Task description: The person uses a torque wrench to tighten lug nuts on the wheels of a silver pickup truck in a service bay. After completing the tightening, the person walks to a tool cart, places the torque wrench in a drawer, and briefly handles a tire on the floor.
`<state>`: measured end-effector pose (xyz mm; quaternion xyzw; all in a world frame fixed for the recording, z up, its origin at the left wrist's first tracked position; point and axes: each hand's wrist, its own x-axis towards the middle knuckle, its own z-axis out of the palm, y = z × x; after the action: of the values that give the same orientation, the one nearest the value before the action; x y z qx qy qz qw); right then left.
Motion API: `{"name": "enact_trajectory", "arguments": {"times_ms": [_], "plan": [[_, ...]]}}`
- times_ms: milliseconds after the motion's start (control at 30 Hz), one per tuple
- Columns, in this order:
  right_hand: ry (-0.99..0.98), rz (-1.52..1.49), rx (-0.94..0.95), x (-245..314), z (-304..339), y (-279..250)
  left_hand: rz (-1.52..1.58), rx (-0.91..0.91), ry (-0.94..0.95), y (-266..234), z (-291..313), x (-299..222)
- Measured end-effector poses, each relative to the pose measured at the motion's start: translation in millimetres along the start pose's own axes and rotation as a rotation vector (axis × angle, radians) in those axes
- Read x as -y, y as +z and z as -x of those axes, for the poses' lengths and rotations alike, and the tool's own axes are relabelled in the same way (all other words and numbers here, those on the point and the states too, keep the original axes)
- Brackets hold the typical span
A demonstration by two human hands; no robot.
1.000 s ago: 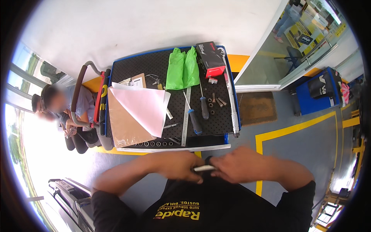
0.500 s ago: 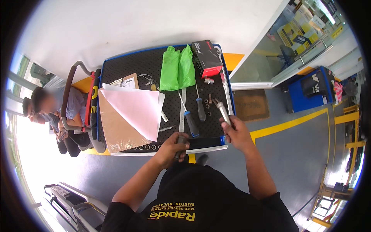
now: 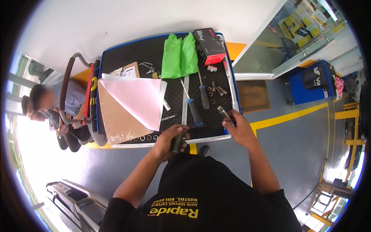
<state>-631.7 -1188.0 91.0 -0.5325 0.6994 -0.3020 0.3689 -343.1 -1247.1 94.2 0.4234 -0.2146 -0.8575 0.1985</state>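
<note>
My left hand [image 3: 170, 140] is closed around a dark, cylindrical piece [image 3: 177, 143], held upright just off the tray's front edge. What kind of piece it is I cannot make out. My right hand [image 3: 239, 129] grips a shiny metal tool with a rounded head [image 3: 222, 111], like a ratchet, over the front right corner of the tray. Two blue-and-black screwdrivers [image 3: 194, 112] lie between the hands on the black perforated mat [image 3: 131, 48]. A steel ruler [image 3: 186, 100] runs beside them. Several bolts and small sockets [image 3: 220, 91] rest beyond the right hand.
A brown folder with pink paper [image 3: 131, 104] covers the tray's left side. Farther back are a green plastic bag [image 3: 172, 58], a black-and-red box [image 3: 210, 44] and a long chrome wrench [image 3: 230, 87]. Two people sit at left beyond the cart handle [image 3: 66, 91]. A blue cabinet [image 3: 305, 91] stands right.
My right hand has lowered slightly and turned its tool, so the rounded head shows and bolts behind are uncovered. My left hand still holds the dark piece, now more upright. The view has shifted slightly.
</note>
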Motion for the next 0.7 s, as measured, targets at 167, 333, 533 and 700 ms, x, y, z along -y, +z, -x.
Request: {"name": "enact_trajectory", "arguments": {"times_ms": [167,333,533,700], "plan": [[0.145,0.153,0.060,17.8,-9.5,6.8,-0.096,-0.054,-0.031,-30.5,12.7,22.1],[-0.327,0.546,-0.258,20.4,-106.8,7.7,-0.684,-0.272,0.010,-72.7,16.6,57.4],[-0.267,0.822,-0.109,18.8,-188.2,16.7,-1.384,-0.739,0.307,-100.9,27.2,90.2],[-0.297,0.886,-0.190,4.7,-194.7,20.9,-1.413,-0.787,0.355,-103.6,32.3,110.9]]}}
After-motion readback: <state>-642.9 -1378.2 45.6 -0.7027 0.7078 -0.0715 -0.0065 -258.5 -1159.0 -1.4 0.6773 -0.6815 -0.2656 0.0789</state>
